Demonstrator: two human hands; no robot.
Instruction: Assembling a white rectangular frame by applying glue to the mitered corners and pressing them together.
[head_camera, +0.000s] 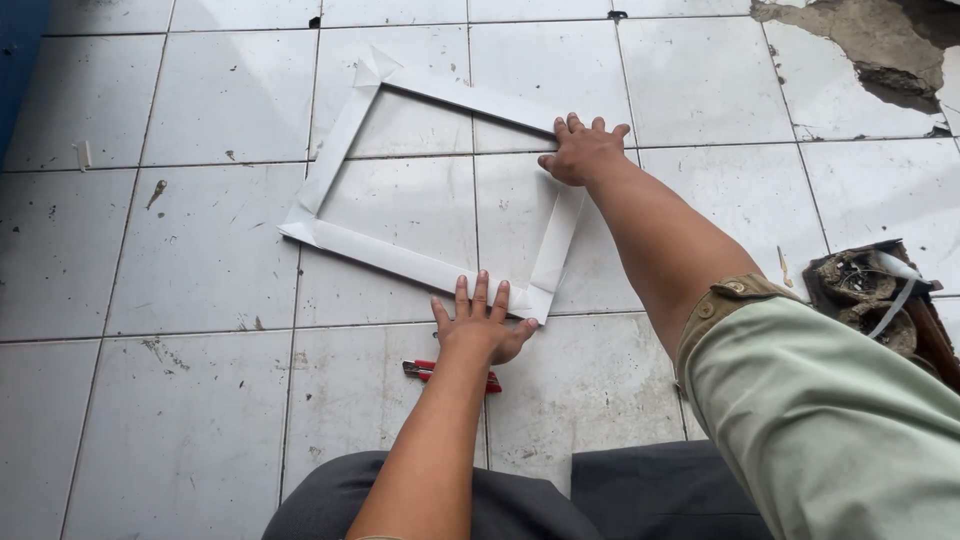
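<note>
the white frame (400, 170), a four-sided thing of flat white strips, lies flat on the tiled floor (200, 250), out in front of the person's knees and nearer the floor's far edge than the near one. the left hand (480, 325) presses palm down on the frame's near right corner, fingers spread and flat, gripping nothing. the right hand (582, 150) reaches further out and bears on the far right corner, fingers curled over the strip; i can't tell whether it pinches it or only presses. a red-handled cutter (445, 371) lies on the tile just behind the left wrist.

to my eye they're squaring and flattening the right side. it would go best with even weight from both palms, keeping the short strip (556, 245) straight between them and the corner overlaps tight, without dragging the far side askew.
</note>
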